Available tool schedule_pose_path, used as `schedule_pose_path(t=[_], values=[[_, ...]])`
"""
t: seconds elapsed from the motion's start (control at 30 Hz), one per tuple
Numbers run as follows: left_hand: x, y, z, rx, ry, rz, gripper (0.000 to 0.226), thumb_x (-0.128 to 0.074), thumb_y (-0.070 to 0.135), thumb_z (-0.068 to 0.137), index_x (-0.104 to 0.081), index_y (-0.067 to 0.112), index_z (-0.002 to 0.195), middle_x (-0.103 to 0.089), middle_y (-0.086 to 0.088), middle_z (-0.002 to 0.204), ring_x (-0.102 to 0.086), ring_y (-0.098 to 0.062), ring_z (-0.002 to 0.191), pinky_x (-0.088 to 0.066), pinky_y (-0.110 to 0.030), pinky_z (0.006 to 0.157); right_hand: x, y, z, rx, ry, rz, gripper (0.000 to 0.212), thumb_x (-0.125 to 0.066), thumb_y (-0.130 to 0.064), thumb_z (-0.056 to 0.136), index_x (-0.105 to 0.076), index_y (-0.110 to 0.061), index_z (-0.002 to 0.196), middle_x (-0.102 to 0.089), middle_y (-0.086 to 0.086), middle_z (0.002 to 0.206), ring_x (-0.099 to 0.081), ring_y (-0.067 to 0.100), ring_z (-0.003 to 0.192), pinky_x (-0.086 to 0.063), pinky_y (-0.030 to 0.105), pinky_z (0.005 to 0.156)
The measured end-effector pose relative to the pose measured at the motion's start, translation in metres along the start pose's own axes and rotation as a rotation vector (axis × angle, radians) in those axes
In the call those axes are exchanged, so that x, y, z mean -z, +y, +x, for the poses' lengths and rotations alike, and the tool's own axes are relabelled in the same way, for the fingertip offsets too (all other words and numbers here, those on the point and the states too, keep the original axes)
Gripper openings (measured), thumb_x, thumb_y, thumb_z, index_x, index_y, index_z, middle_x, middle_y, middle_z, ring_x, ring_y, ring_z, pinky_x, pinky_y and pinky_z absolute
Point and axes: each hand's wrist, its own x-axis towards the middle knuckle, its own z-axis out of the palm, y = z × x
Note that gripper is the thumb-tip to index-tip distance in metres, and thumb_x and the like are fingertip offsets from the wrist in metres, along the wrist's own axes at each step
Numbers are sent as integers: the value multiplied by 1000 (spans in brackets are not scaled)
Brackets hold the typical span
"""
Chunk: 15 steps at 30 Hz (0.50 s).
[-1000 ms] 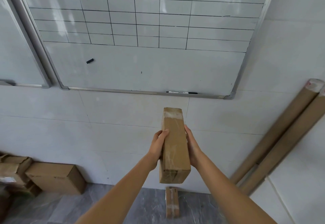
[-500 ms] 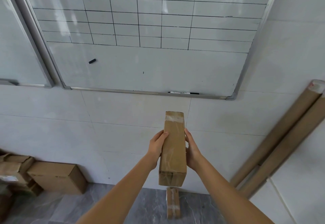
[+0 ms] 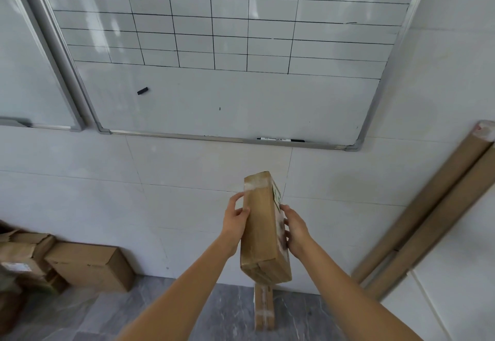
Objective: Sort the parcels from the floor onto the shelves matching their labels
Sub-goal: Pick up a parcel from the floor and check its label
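Observation:
A long brown cardboard parcel (image 3: 263, 229), taped at its ends, is held up in front of the wall, standing on end and tilted a little. A white label with green print shows on its right side face near the top. My left hand (image 3: 235, 220) grips its left edge, thumb on the front face. My right hand (image 3: 294, 229) holds its right side, fingers curled round the edge. A second narrow brown parcel (image 3: 264, 306) lies on the grey floor right below.
Several brown boxes (image 3: 88, 265) are piled against the wall at lower left. Two long cardboard tubes (image 3: 428, 209) lean in the right corner. A whiteboard (image 3: 227, 99) with a drawn grid hangs on the wall above, a marker (image 3: 280, 140) on its ledge.
The parcel has turned about its long axis, so its labelled right side now shows. My left hand has shifted a little higher on the left edge.

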Motion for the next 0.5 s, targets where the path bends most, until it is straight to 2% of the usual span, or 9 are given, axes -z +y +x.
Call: schedule_pose_path(t=[0.07,0.17,0.23,0.37,0.43,0.5], values=[[1,-3,1,-4,15,13,29,-36,22,106,-58,39,113,-62,-4,119,-59,-23,104,-55,-43,90,4,0,3,19,29,17,27,-53,-26,106,-67,-14,125,-70,7,107,-63,20,83,-49,32,67],[2,-6,1,18,31,10,34,-34,20,106,-62,37,111,-60,-1,118,-60,-22,103,-56,-38,85,8,2,6,46,37,14,28,-51,-12,106,-67,-15,129,-70,5,101,-64,17,78,-49,24,54],[1,-8,1,21,42,21,32,-34,20,106,-61,37,113,-60,-2,119,-60,-21,103,-56,-37,84,8,3,7,60,48,7,28,-52,-11,106,-66,-14,130,-69,3,96,-63,16,77,-48,24,54],[1,-9,2,55,41,41,23,-43,28,103,-57,30,121,-60,-2,122,-57,-19,103,-50,-36,86,7,6,10,96,57,-23,31,-55,-10,105,-62,-15,134,-69,3,99,-64,16,82,-48,29,60],[1,-9,3,73,23,47,28,-50,35,100,-55,27,126,-60,-2,121,-56,-19,102,-46,-34,84,6,6,10,117,59,-32,36,-55,-8,103,-57,-16,138,-69,6,103,-65,17,85,-49,31,62],[1,-9,4,96,5,35,41,-57,40,96,-51,24,133,-62,-2,119,-61,-20,101,-51,-34,82,4,6,11,130,57,-33,47,-58,-6,101,-47,-16,146,-68,11,112,-64,17,87,-49,32,64]])
